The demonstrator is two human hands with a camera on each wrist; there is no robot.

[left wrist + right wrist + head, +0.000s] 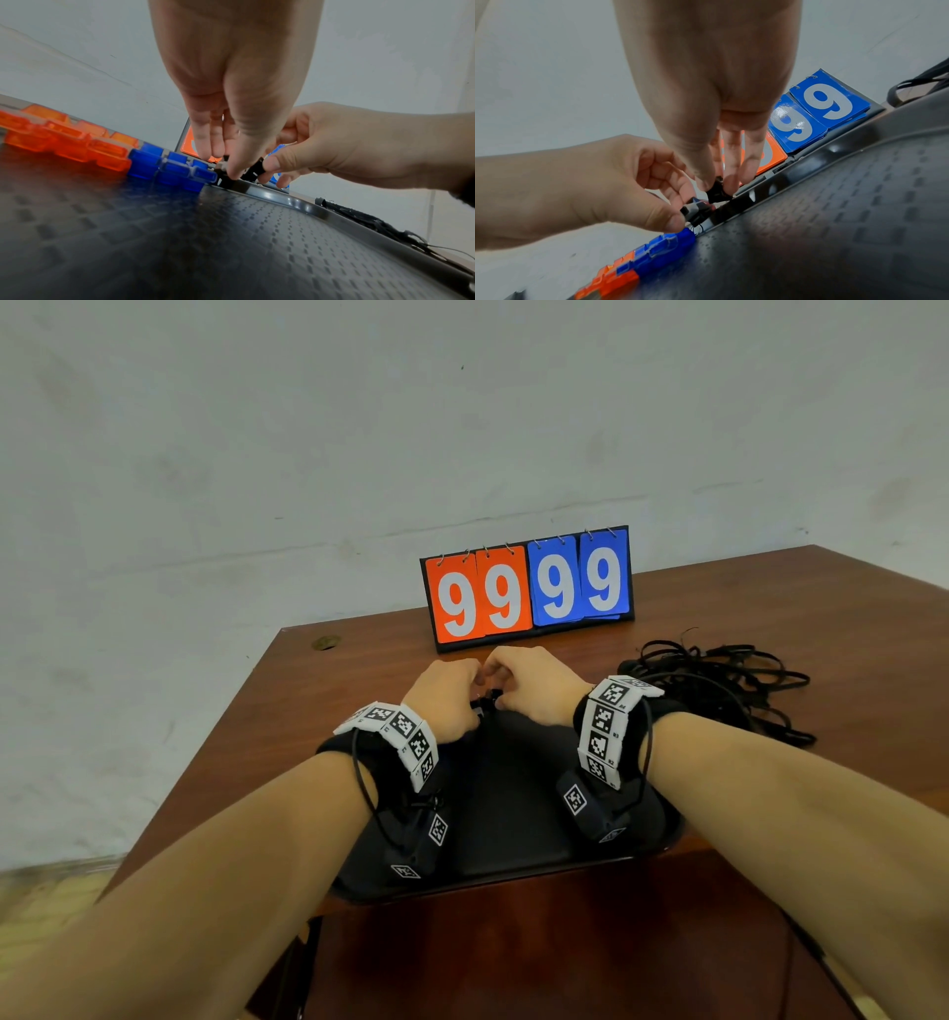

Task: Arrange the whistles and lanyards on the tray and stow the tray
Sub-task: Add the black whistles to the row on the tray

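Observation:
A black tray (513,819) lies on the wooden table in front of me. Along its far rim stands a row of orange whistles (66,140), then blue whistles (169,168). At the right end of that row both hands meet. My left hand (227,170) pinches a black whistle (695,211) that sits against the blue ones. My right hand (717,183) pinches a second black whistle (717,193) just beside it, near the tray's rim. A tangled heap of black lanyards (719,680) lies on the table right of the tray.
A flip scoreboard (529,593) reading 99 and 99 stands just behind the hands, against the wall. The table's left edge (215,752) runs close to the tray. Near the far left corner lies a small round brass-coloured piece (327,642).

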